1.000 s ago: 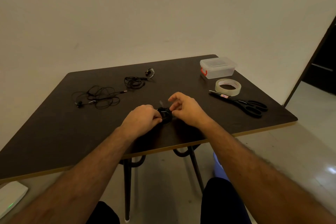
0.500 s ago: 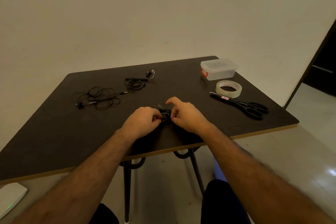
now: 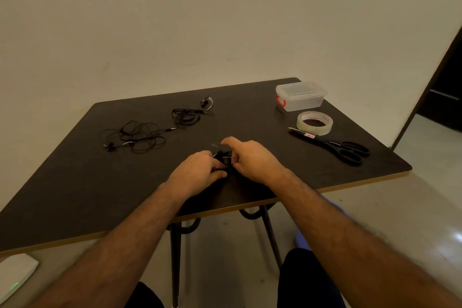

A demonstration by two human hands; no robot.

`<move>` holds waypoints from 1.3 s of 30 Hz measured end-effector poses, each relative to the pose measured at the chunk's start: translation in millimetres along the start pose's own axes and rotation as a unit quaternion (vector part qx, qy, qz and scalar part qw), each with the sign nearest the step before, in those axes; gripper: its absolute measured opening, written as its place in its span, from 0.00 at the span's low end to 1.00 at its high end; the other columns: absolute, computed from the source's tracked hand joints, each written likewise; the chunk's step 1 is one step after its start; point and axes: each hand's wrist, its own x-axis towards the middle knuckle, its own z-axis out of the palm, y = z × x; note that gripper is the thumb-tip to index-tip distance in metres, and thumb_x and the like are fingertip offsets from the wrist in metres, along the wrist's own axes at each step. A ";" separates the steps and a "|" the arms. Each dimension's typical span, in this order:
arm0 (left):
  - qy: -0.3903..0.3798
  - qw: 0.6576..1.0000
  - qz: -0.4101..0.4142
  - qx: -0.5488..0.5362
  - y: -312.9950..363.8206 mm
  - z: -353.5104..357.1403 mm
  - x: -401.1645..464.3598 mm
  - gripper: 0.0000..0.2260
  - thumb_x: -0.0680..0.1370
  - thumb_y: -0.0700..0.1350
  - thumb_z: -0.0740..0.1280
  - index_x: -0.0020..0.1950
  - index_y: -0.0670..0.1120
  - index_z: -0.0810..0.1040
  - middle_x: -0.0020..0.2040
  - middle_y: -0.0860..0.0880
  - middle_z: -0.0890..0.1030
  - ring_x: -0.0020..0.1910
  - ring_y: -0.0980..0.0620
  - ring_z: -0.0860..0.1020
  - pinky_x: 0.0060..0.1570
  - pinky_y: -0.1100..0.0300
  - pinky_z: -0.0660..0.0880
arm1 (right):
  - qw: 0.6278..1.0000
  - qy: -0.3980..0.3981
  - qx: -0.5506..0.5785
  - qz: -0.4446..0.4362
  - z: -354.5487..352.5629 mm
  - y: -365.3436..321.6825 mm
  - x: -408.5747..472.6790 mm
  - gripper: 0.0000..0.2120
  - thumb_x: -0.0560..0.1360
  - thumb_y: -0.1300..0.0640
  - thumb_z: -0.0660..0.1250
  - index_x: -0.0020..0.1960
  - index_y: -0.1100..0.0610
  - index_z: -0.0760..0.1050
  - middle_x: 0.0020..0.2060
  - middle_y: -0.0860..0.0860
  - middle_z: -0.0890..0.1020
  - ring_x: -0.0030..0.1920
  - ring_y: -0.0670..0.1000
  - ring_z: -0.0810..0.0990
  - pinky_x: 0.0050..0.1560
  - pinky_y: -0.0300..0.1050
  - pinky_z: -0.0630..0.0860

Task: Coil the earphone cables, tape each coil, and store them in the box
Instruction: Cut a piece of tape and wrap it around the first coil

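Observation:
A small black coiled earphone cable (image 3: 224,156) sits between my two hands near the table's front middle. My left hand (image 3: 197,172) grips the coil from the left. My right hand (image 3: 252,159) pinches it from the right, its index finger stretched forward onto a faint strip of clear tape (image 3: 215,145). A loose tangled earphone (image 3: 136,136) lies at the left. A second, partly bunched earphone (image 3: 186,115) lies further back. The clear lidded box (image 3: 301,95) with a red latch stands at the back right, closed. The tape roll (image 3: 314,122) lies just in front of it.
Black scissors (image 3: 337,147) lie on the dark table (image 3: 75,182) right of my hands, blades pointing left. A white device with a green light (image 3: 15,276) sits low at the left. A wall runs behind the table, a dark doorway at the right.
My right index finger has stretched forward over the coil and my hands have closed in a little on it. Everything else on the table stays put.

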 end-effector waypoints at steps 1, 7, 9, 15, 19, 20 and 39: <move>-0.001 1.000 0.001 0.006 -0.2 0.5 0.1 0.14 0.80 0.55 0.64 0.64 0.57 0.79 0.54 0.52 0.74 0.51 0.55 0.73 0.54 0.56 0.73 | 1.000 -0.002 0.002 0.001 -0.2 0.2 0.4 0.30 0.77 0.62 0.66 0.75 0.47 0.60 0.47 0.46 0.79 0.47 0.46 0.79 0.53 0.46 0.79; -0.005 1.000 0.011 0.014 1.4 -0.4 3.6 0.13 0.80 0.52 0.66 0.63 0.53 0.80 0.58 0.51 0.77 0.54 0.54 0.75 0.55 0.58 0.72 | 0.998 -0.015 0.058 0.014 -4.4 5.6 2.9 0.30 0.77 0.64 0.67 0.74 0.47 0.62 0.50 0.46 0.80 0.49 0.45 0.79 0.55 0.44 0.78; -0.004 1.000 0.014 0.017 3.8 -1.5 5.1 0.12 0.80 0.50 0.66 0.62 0.51 0.81 0.58 0.51 0.78 0.55 0.53 0.77 0.57 0.57 0.74 | 0.997 -0.009 0.074 0.016 -5.0 7.7 2.6 0.30 0.76 0.64 0.67 0.73 0.47 0.63 0.50 0.46 0.81 0.48 0.43 0.79 0.55 0.43 0.78; 0.015 1.000 0.012 0.021 5.8 -2.1 8.7 0.10 0.80 0.48 0.66 0.59 0.49 0.81 0.55 0.51 0.80 0.52 0.54 0.78 0.55 0.55 0.77 | 0.994 -0.006 0.110 0.014 -7.7 9.1 -0.1 0.31 0.76 0.64 0.68 0.74 0.47 0.62 0.54 0.47 0.82 0.48 0.41 0.79 0.54 0.39 0.76; 0.012 1.000 0.008 -0.003 6.2 -0.9 10.9 0.08 0.81 0.48 0.65 0.57 0.49 0.80 0.52 0.51 0.79 0.48 0.56 0.77 0.49 0.59 0.75 | 0.994 -0.037 0.100 0.001 -6.4 7.2 -0.9 0.34 0.75 0.63 0.70 0.76 0.46 0.59 0.58 0.48 0.81 0.48 0.40 0.77 0.55 0.39 0.74; 0.008 1.000 0.006 -0.011 5.9 -0.9 11.3 0.07 0.81 0.47 0.65 0.57 0.49 0.79 0.52 0.51 0.79 0.47 0.56 0.77 0.48 0.60 0.75 | 0.994 -0.044 0.098 0.000 -6.1 6.4 -0.4 0.35 0.75 0.63 0.70 0.76 0.46 0.59 0.59 0.48 0.81 0.48 0.40 0.76 0.57 0.41 0.75; 0.095 0.953 -0.017 -0.286 -0.9 -34.8 -1.6 0.08 0.81 0.44 0.60 0.48 0.43 0.78 0.39 0.49 0.74 0.37 0.53 0.71 0.39 0.55 0.67 | 0.991 0.019 0.124 -0.040 -47.3 -17.5 14.9 0.22 0.74 0.60 0.73 0.65 0.51 0.71 0.41 0.45 0.83 0.44 0.42 0.81 0.51 0.42 0.77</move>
